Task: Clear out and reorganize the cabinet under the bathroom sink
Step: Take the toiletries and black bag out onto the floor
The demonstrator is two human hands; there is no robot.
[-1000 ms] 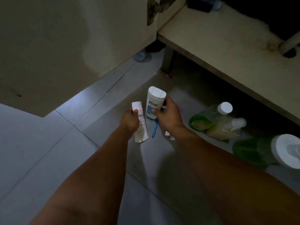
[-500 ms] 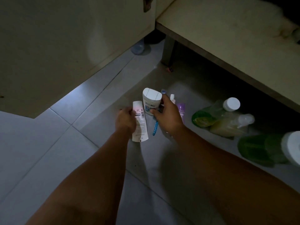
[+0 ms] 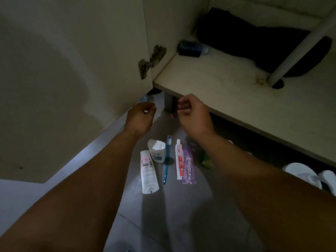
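You are in the clearing-out step: both hands are empty and lifted in front of the cabinet floor [image 3: 227,91], your left hand [image 3: 141,116] and right hand [image 3: 193,115] apart from each other, fingers loosely curled around nothing. Below them, on the tiled floor [image 3: 181,215], the things taken out lie in a neat row: a white tube [image 3: 148,172], a white stick container [image 3: 157,150] touching its upper end, a blue toothbrush [image 3: 166,164], a toothpaste tube [image 3: 179,160] and a purple packet [image 3: 189,165] pressed against it.

The next move, as I judge it, calls for a reach deep into the cabinet, past the white drain pipe [image 3: 298,48], for what is left: a small dark bottle [image 3: 190,48] lying on its side near the hinge [image 3: 151,60], and a dark bundle [image 3: 254,40] at the back (too dim to say what it is). Go round the pipe, not into it.

The cabinet itself stands open, its pale floor board nearly bare, stained around the pipe hole.
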